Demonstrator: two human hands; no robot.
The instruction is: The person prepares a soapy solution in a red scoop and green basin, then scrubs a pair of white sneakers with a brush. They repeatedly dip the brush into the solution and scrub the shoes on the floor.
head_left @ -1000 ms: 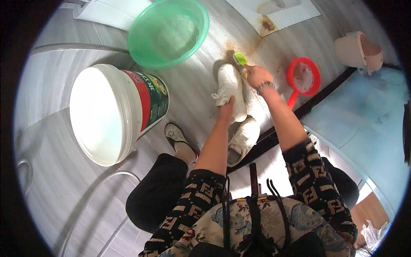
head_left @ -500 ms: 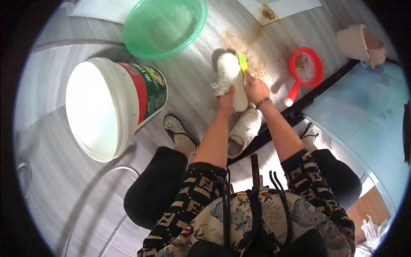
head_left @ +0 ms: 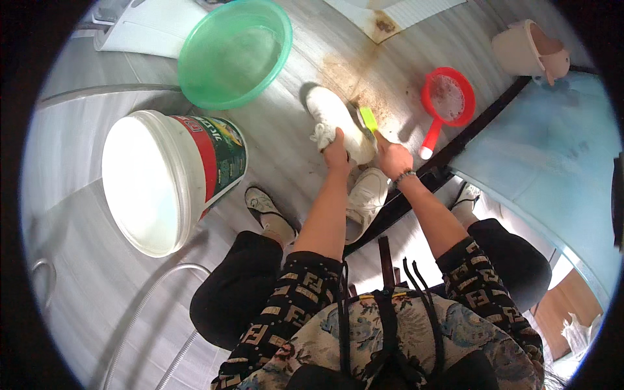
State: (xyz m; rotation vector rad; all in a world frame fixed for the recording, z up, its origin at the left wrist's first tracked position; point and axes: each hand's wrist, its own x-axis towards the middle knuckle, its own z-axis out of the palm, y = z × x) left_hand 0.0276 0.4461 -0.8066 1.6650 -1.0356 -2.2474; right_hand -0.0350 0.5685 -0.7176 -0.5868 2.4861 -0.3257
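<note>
My left hand grips a white shoe by its opening end, with the toe pointing away from me and the laces bunched at its left side. In my right hand is a brush with a yellow-green head, held just right of the shoe's side; its bristles cannot be made out. A second white shoe rests below my hands, near the dark floor strip. Right of the brush stands a red dipper with foamy liquid in it.
At the left a big white bucket is close to a green basin. A grey hose curves over the floor at lower left. A beige pail stands far right, beside a frosted glass panel. Brown dirt stains the floor.
The shoe in my left hand has turned, its toe swinging left. The brush has moved slightly down with my right hand, and a gap now shows between it and the shoe.
</note>
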